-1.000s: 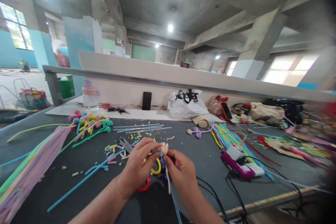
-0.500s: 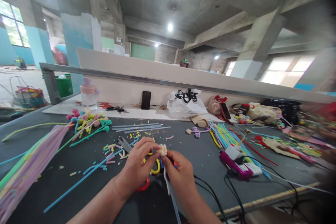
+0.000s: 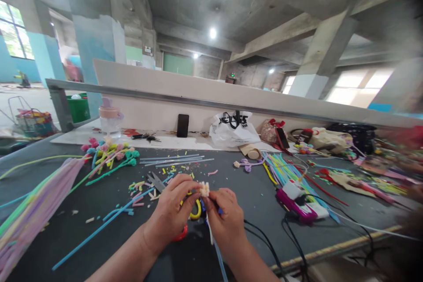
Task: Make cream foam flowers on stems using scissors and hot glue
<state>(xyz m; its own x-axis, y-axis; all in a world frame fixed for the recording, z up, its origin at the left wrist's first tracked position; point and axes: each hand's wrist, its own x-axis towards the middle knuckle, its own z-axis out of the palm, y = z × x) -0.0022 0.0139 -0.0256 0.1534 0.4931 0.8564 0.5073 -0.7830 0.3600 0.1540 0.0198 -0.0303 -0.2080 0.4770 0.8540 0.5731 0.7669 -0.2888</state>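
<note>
A small cream fuzzy piece (image 3: pixel 204 189) is pinched between my two hands near the middle of the view. My left hand (image 3: pixel 176 202) has thumb and fingers pressed together at its left side. Under its lower right, my right hand (image 3: pixel 224 213) closes its thumb and fingertips on the piece and its stem. A white strip (image 3: pixel 210 230) and a pale blue one hang below beside the right thumb. Scissors with grey blades (image 3: pixel 157 182) lie partly behind my left hand; yellow (image 3: pixel 195 209) and red (image 3: pixel 180 234) handle loops show beneath the hands.
Pastel stems (image 3: pixel 56 194) and fuzzy flowers (image 3: pixel 110 154) lie at left, with cut scraps (image 3: pixel 140 186) nearer the middle. A bottle (image 3: pixel 109 119), phone (image 3: pixel 183 125) and white bag (image 3: pixel 233 128) stand behind. A purple glue gun (image 3: pixel 295 207) with cables and more stems (image 3: pixel 287 169) are at right.
The view has shifted slightly. My right fingers have curled in a little at the cream piece; both hands still hold it in nearly the same place.
</note>
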